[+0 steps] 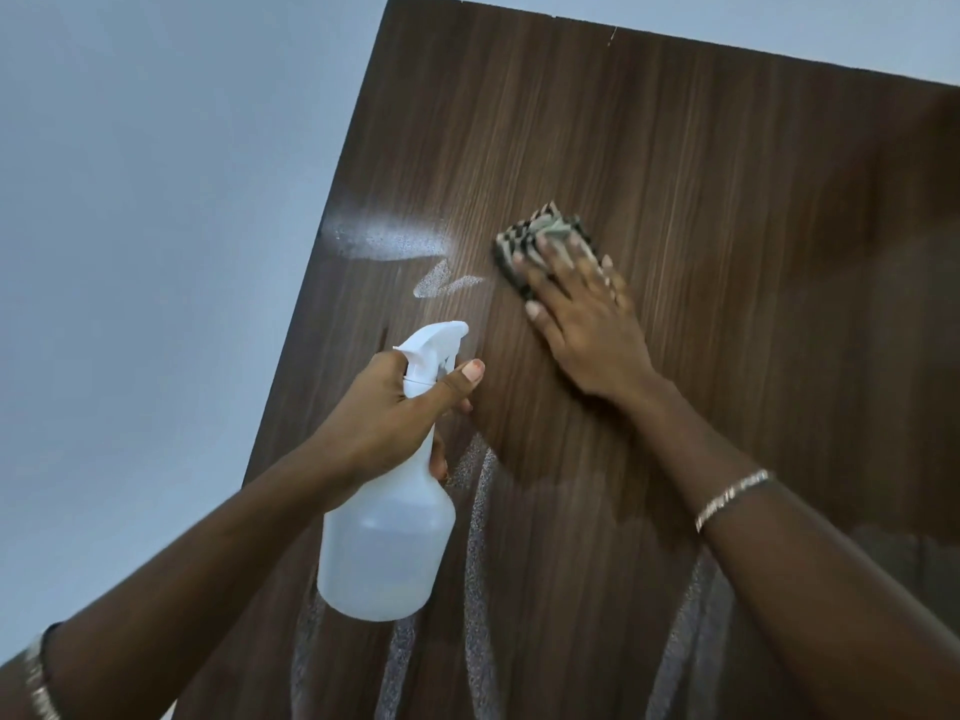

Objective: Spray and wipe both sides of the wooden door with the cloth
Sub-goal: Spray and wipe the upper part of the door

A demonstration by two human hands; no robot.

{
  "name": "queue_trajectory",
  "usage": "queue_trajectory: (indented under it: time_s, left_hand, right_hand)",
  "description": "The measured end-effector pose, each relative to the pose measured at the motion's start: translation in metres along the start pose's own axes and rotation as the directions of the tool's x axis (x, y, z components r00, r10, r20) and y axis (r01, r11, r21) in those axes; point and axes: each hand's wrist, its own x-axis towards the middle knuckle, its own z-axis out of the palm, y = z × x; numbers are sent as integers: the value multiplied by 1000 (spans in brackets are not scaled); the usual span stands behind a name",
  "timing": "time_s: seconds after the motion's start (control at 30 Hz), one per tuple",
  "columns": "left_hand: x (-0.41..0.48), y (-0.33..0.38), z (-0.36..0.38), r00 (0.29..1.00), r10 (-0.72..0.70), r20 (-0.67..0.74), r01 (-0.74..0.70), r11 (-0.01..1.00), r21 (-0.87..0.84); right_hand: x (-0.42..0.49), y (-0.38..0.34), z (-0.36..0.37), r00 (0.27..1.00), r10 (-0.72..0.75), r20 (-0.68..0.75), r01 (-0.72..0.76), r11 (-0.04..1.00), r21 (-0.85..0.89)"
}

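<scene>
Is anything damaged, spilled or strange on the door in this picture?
Only small things. The wooden door has a pale nick near its top edge. White spray patches sit unwiped left of the cloth, and faint streaks run down near the spray bottle. Nothing else stands out.

Dark wooden door (675, 148), white spray patches (395, 240) on it; checked cloth (540, 233) flat against it

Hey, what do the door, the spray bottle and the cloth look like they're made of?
Door: dark wood grain, smooth with a slight sheen, so possibly laminate or veneer; droplets sit on it in white patches. Spray bottle: translucent white plastic, a faint fill line showing through. Cloth: soft woven fabric, judging by its checked pattern and folds.
</scene>
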Motion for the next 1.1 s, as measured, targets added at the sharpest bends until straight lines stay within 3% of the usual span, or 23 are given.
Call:
queue_trajectory:
  time_s: [0.17, 0.4, 0.53, 0.63, 0.73, 0.87, 0.97, 1.1]
  left_hand:
    - [-9, 3, -4, 1000, -4, -17, 4, 1000, -9]
    - [-21, -3, -13, 999, -27, -42, 26, 999, -25]
    - [-24, -4, -23, 997, -52, -64, 57, 995, 83]
    - [-26, -1, -35, 999, -27, -21, 28, 999, 23]
    - [-18, -14, -49, 998, -33, -62, 38, 996, 84]
    - [-7, -29, -67, 995, -59, -82, 69, 990, 126]
    - [-3, -36, -84, 998, -38, -55, 43, 996, 79]
    - [0, -44, -104, 999, 34, 11, -34, 999, 9]
  right_hand:
    - [9, -23, 9, 991, 92, -95, -90, 996, 25]
    - [-118, -104, 45, 957, -289, -37, 290, 956, 32]
    - [-105, -89, 39, 920, -391, 16, 391, 920, 0]
    - [-50, -62, 32, 931, -359, 59, 361, 932, -28]
    - [21, -40, 13, 980, -193, 45, 194, 980, -35]
    - [55, -53, 8, 996, 30, -88, -33, 999, -31]
    - [22, -97, 21, 998, 3, -57, 0, 999, 44]
    - [-62, -156, 47, 965, -262, 21, 263, 964, -30]
